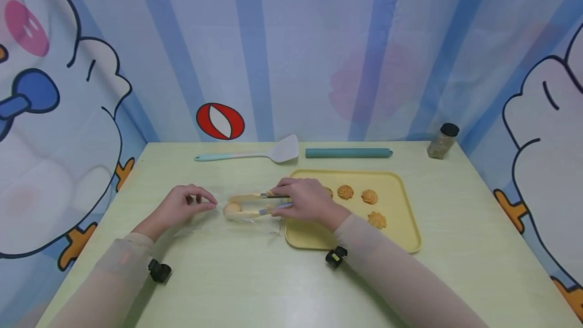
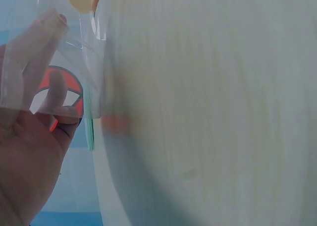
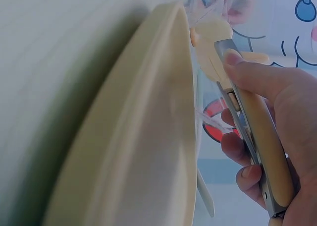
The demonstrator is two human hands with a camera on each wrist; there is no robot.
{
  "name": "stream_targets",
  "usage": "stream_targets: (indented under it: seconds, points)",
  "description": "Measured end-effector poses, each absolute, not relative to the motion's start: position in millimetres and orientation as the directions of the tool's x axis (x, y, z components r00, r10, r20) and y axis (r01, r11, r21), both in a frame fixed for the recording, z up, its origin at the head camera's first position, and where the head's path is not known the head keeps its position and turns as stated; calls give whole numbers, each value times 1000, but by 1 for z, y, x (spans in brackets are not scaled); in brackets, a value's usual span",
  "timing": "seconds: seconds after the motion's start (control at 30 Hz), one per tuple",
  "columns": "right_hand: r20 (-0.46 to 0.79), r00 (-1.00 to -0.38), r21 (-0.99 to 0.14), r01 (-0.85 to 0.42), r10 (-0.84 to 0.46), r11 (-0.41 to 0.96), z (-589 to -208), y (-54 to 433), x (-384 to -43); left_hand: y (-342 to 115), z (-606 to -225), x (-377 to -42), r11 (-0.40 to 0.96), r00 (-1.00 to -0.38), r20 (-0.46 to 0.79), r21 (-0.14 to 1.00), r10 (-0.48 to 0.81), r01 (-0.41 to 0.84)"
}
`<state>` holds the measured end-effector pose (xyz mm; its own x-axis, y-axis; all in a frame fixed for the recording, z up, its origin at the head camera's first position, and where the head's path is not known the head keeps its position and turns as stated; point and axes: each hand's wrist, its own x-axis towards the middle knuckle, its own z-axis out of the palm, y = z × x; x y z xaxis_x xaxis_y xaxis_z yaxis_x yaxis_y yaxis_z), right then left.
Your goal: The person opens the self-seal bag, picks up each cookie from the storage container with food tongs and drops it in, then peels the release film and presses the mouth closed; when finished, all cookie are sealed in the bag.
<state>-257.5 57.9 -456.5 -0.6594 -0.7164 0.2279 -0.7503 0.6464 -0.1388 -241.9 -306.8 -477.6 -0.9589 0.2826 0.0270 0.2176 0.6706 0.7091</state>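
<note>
Clear plastic forms one bag [image 2: 74, 62] around a single round cookie [image 1: 232, 208], at the tips of your tan-and-metal tongs [image 3: 260, 137], arms spread; your right hand [image 1: 307, 200] wraps its grip round them, your left [image 1: 182, 205] pinches film. Four ridged cookies [image 1: 369, 196] show on one rounded-corner tray [image 1: 401, 206].

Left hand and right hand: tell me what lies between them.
In the head view, between the left hand and right hand lie a clear plastic bag, the front of the tongs and a round tan piece, probably a cookie.
</note>
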Motion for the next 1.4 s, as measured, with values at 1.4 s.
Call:
stream_targets:
  seconds: [1.4]
  points:
    - [374,-751,-168,-632,-544,756,-445,168,-214,-306,-476,-241,683,-966,-4,708,257,179]
